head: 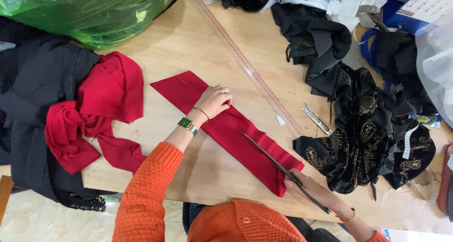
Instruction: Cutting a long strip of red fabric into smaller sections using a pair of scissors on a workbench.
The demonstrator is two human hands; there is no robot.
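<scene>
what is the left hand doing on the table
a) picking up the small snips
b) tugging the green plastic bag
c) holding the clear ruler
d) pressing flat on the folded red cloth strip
d: the left hand lies on the folded red cloth strip, while the right hand works long scissors along it; the small snips lie untouched.

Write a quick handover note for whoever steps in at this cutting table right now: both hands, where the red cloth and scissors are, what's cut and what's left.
Left hand: pressed flat on the folded red fabric strip, pinning it to the wooden table.
Right hand: gripping the long dark scissors, blades lying along the strip, tips near its middle.
Done: how far the cut has gone cannot be told.
Left: the strip's far half, beyond the left hand, looks uncut.
Nearby: small metal thread snips and clear long ruler to the right; loose red cloth pile to the left.
</scene>
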